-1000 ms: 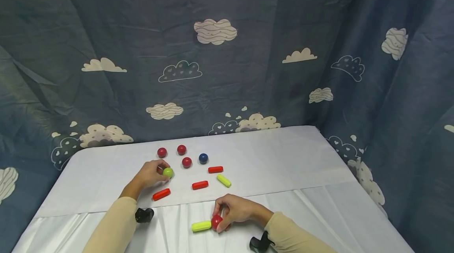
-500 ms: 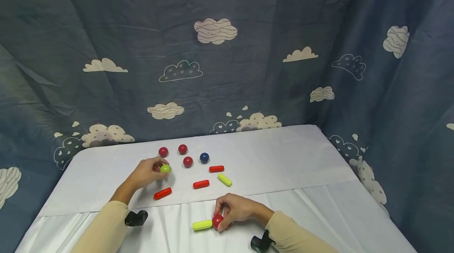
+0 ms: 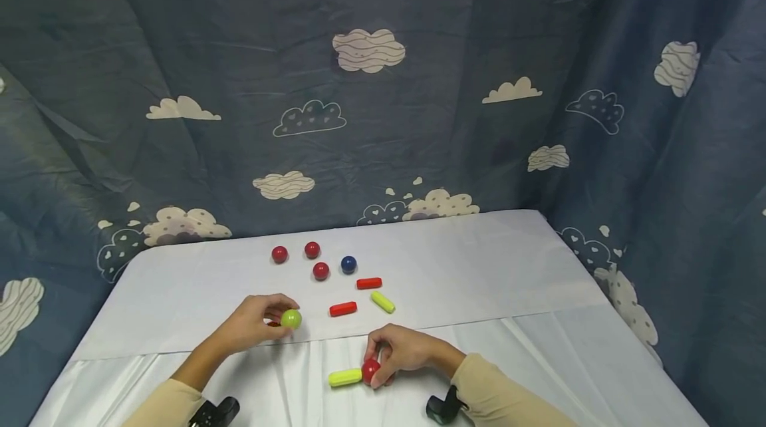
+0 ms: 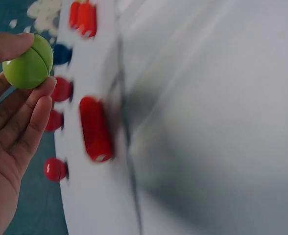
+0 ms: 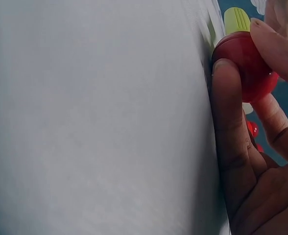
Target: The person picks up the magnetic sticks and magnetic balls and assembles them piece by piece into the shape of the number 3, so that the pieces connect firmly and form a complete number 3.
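Soft light is brightening the bench [image 3: 479,267]; the curtain [image 3: 419,141] is looking dim. In the left wrist view, the red stick [image 4: 95,129] is blurring, the green ball [image 4: 27,68] showing crisper.

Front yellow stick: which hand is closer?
Right. The right hand is just right of the stick, pinching a red ball; the left hand is farther off, beyond and left.

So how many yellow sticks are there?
2. One yellow stick is against the red ball in the right hand; the other yellow stick lies farther back, near a red stick. A hand could hide more.
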### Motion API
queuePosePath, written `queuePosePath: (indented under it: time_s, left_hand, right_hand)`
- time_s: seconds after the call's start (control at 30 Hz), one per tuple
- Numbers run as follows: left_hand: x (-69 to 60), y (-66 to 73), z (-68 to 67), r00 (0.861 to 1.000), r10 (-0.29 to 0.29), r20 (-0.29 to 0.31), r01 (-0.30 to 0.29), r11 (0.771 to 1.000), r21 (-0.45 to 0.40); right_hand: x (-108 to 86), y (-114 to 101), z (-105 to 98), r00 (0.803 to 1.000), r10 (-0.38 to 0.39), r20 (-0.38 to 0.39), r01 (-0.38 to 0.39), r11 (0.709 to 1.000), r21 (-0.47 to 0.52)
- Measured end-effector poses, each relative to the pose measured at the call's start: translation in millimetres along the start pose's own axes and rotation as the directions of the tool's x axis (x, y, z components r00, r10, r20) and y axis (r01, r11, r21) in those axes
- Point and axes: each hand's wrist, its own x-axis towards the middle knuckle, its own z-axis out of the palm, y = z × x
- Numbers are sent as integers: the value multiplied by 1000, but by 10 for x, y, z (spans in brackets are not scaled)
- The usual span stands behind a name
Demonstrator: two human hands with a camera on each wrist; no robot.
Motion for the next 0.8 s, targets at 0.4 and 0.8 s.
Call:
queuePosePath:
  time_s: [0.4,0.8]
  left_hand:
    - [-175,11,358,988,101,116,-103,995,12]
    - [-382,-32,628,991,103,84,-106,994,31]
  right_hand:
    - [22,17,-3,1000,-6,10,6,1000,0]
    - [10,29,-1,1000,5,-8,-5,1000,-4]
